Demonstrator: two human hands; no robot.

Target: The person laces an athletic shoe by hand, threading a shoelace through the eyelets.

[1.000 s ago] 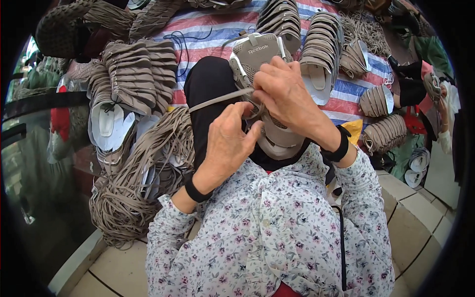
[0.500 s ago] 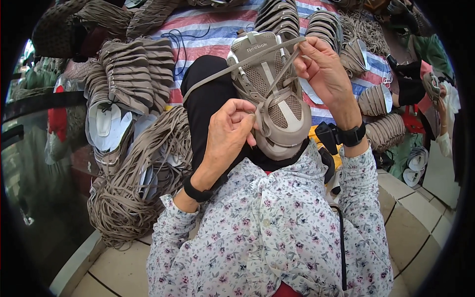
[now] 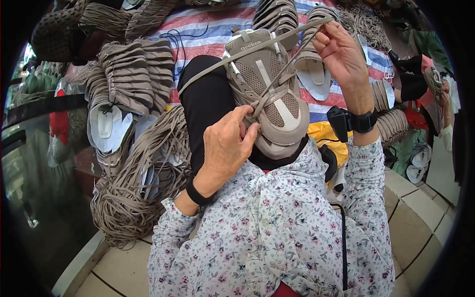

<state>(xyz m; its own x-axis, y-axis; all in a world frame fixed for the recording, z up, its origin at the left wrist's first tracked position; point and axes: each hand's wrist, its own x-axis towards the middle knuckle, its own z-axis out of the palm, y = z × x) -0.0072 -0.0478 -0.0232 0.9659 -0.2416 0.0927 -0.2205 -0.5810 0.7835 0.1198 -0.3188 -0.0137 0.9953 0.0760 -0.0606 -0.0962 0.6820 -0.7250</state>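
Note:
A taupe shoe upper (image 3: 289, 116) with mesh panels and a pale centre stripe rests on my black-clothed lap, toe toward me. A flat taupe shoelace (image 3: 213, 70) runs through its lower eyelets and crosses the tongue. My right hand (image 3: 344, 62) is raised to the right of the shoe, pinching the lace between thumb and fingertips and holding it stretched. My left hand (image 3: 227, 143) is at the shoe's left side, finger and thumb closed around the lace beside the lowest eyelets. Its fingertips partly hide that spot.
Stacks of taupe shoe uppers (image 3: 131, 74) and a heap of laces (image 3: 123, 213) lie at my left. More stacked uppers (image 3: 274, 17) sit on a striped sheet (image 3: 198, 29) ahead. A yellow bag (image 3: 331, 141) is by my right leg. At far right another person's hand (image 3: 444, 91) shows.
My right hand has moved up and to the right, drawing the lace through; the loop near the toe has tightened. My left hand stays beside the shoe, shifted slightly.

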